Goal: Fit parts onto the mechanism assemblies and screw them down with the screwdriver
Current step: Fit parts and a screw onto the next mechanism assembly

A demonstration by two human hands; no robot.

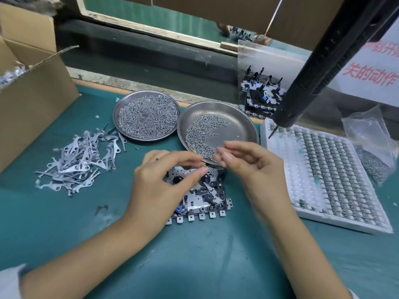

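Note:
A black and silver mechanism assembly (207,195) lies flat on the green mat in front of me. My left hand (166,180) hovers over its left half, and thumb and forefinger pinch a tiny part (203,167) above the assembly's far edge. My right hand (248,165) hangs just to the right with fingers loosely curled, over the near rim of a steel dish (241,128) of screws; I see nothing held in it. The black electric screwdriver (319,76) hangs from the upper right, its bit (272,132) over the white tray.
A second steel dish (146,117) full of screws sits behind on the left. A heap of flat metal levers (79,160) lies at the left beside a cardboard box (32,100). A white tray of small parts (323,175), a plastic bag (371,147) and stacked assemblies (261,93) stand at the right.

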